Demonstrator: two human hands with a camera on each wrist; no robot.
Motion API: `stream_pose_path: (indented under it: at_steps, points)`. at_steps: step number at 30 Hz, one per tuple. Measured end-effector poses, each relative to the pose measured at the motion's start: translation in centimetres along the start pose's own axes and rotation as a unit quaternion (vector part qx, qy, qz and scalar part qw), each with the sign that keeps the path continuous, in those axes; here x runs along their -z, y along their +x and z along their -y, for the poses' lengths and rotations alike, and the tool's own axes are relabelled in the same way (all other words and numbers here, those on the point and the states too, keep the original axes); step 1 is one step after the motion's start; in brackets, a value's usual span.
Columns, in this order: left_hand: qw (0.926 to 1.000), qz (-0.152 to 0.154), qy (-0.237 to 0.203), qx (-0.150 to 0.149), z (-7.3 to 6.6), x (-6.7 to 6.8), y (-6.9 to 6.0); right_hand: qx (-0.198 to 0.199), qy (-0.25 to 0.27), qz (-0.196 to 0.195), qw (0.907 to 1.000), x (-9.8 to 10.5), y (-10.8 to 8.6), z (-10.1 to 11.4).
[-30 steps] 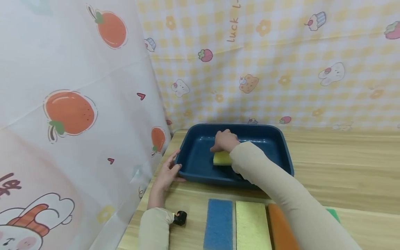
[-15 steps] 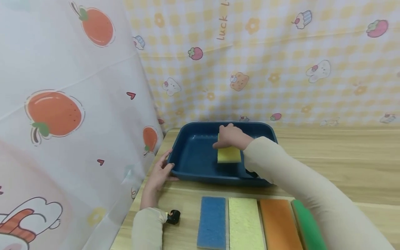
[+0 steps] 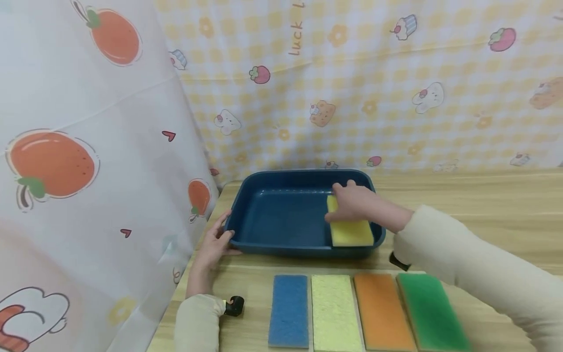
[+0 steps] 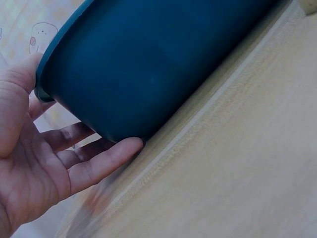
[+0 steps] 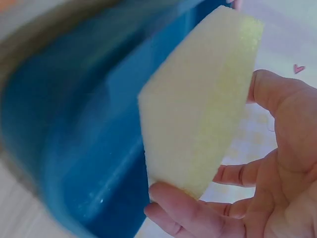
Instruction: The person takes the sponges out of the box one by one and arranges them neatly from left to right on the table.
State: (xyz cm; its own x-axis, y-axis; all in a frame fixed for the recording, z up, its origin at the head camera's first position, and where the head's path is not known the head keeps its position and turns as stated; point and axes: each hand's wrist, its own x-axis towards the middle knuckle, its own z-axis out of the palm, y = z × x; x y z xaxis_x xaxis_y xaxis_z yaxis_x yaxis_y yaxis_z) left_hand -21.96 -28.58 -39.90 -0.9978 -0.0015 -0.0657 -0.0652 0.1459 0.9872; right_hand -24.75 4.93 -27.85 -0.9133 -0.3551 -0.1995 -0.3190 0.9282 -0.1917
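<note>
My right hand grips a yellow sponge over the right part of a dark blue tub. Seen from the right wrist, thumb and fingers hold opposite edges of the sponge, whose broad pale face is turned to the camera. The tub's inside is bare to the left of the sponge. At the tub's left end, my left hand holds the near corner. In the left wrist view its thumb is at the rim, and its fingers touch the outer wall low down.
In front of the tub several scouring sponges lie side by side: blue, pale yellow, orange and green. A patterned cloth hangs behind the wooden table, another at the left.
My right hand has carried the yellow sponge rightward within the tub, from the middle to the right end. My left hand stays on the tub's left corner. The head view has shifted right.
</note>
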Motion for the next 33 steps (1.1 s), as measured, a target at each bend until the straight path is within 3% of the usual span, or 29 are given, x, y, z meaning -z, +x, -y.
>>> stream_pose_path:
  at_steps: [7,16,25,33]
  points:
    - [1.0,0.005,0.007,-0.004,0.0,0.3,-0.1,0.044,0.041,-0.017,0.998,-0.4,-4.4,-2.4]
    - [0.9999,0.009,0.006,-0.002,-0.1,0.1,-0.1,0.043,0.07,-0.022,0.9964,-2.1,-9.8,-6.0]
    - [0.9999,0.011,0.01,-0.008,-0.2,0.2,0.0,0.011,0.084,-0.029,0.996,-4.5,-13.7,-10.5]
    - [0.9997,0.018,0.012,-0.01,-0.1,0.2,0.0,-0.023,0.086,-0.025,0.9957,-7.0,-15.8,-13.7]
